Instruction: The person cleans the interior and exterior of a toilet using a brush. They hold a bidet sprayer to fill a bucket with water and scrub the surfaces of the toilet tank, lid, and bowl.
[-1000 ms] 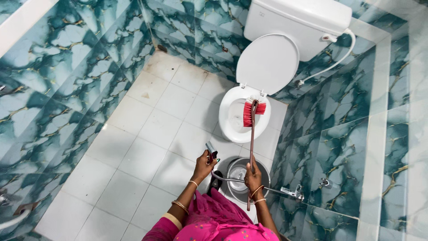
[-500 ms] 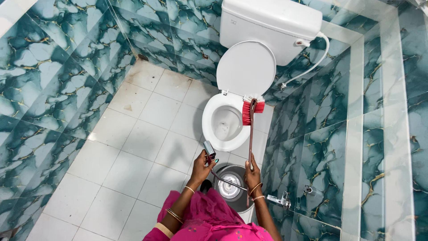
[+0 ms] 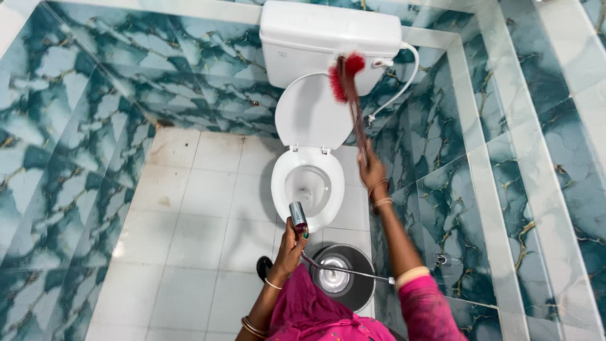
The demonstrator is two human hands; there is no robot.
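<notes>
**Hands on Brush and Sprayer Over the Toilet**

Right hand (image 3: 372, 172) is clenched around the dark handle of a red-bristled toilet brush (image 3: 346, 79), arm stretched out toward one o'clock, lifting the bristle head up against the front of the white cistern (image 3: 328, 35) at twelve o'clock. Left hand (image 3: 289, 249), lower and nearer the body at six o'clock, is wrapped around a chrome hand sprayer (image 3: 298, 218), its nozzle end pointing up toward the bowl's front rim.

Teal marble-patterned wall tiles (image 3: 76, 145) fill the nine o'clock and three o'clock sides, with a pale tiled floor (image 3: 189, 221) between them. The white toilet (image 3: 308, 189) sits at the centre, its lid (image 3: 309, 113) raised and leaning back on the cistern. A white supply hose (image 3: 404, 82) curves off the cistern's right side at one o'clock. A round steel bucket (image 3: 344, 284) stands on the floor at five o'clock, just beside the toilet base. The sprayer's thin metal hose (image 3: 347, 271) runs from the left hand across the bucket toward the right wall.
</notes>
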